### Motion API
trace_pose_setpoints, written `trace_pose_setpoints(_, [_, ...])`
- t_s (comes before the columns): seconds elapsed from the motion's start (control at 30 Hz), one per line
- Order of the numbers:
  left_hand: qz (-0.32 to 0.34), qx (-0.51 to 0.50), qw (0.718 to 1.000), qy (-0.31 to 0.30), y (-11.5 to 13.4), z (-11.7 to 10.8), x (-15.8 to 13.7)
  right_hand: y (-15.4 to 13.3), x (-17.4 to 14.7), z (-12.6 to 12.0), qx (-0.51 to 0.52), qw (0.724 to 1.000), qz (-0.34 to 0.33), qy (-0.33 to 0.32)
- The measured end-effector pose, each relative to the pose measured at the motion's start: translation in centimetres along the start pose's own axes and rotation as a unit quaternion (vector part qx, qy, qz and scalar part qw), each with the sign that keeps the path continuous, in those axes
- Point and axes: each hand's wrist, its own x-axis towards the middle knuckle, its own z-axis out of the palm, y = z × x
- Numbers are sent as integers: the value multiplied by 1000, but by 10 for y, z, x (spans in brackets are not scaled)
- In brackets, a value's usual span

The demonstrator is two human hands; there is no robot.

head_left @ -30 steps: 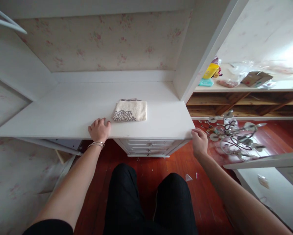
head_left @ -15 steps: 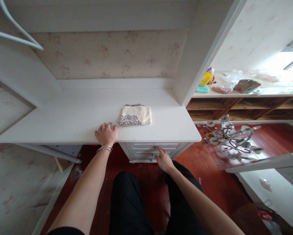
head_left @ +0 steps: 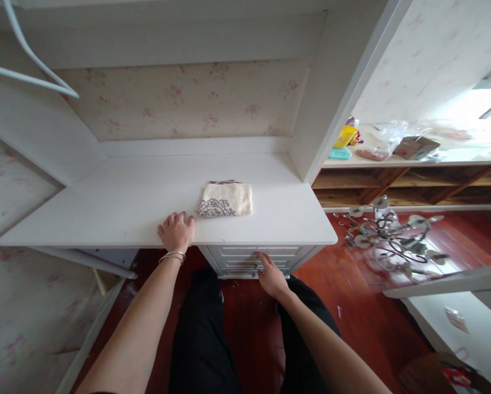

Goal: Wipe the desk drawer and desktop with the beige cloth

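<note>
My left hand (head_left: 176, 232) rests on the front part of the white desk top (head_left: 126, 202), its fingers spread and nothing held. To its right lies a folded cream towel (head_left: 229, 200) with a grey scroll pattern, just apart from the fingers. Below the desk edge, my right hand (head_left: 271, 275) reaches to the front of a white drawer unit (head_left: 233, 261). Its fingertips are at the top drawer's front, where they hide the knob. Thumb and index finger look apart. Lower knobs show beside the hand, and the drawers are closed.
A chandelier (head_left: 397, 232) lies on the red wood floor (head_left: 323, 295) at the right. Behind it stands a low wooden shelf (head_left: 418, 178) with a yellow container (head_left: 344, 136), plastic bags and a cardboard box (head_left: 416, 148). A white cable (head_left: 36, 60) hangs at upper left.
My right hand has shifted slightly left along the top drawer's front, its fingers now over the knob. My left leg has moved left and forward; the view has tilted slightly. The towel stays put.
</note>
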Motion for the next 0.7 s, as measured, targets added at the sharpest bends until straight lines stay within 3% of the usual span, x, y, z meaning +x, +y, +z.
trace_pose_setpoints(0.27, [14, 12, 1000, 9, 0, -3, -3, -6, -5, -6, -31, 999, 15, 15])
trace_pose_setpoints(0.5, [44, 3, 998, 43, -4, 2, -3, 12, -62, 15, 46, 999, 1, 21])
trace_pose_setpoints(0.6, [105, -45, 992, 45, -2, -3, -15, 17, -94, 22, 81, 997, -1, 0])
trace_pose_setpoints(0.7, [229, -126, 964, 41, 6, -23, -61, 16, -122, 24, 105, 994, 11, -26])
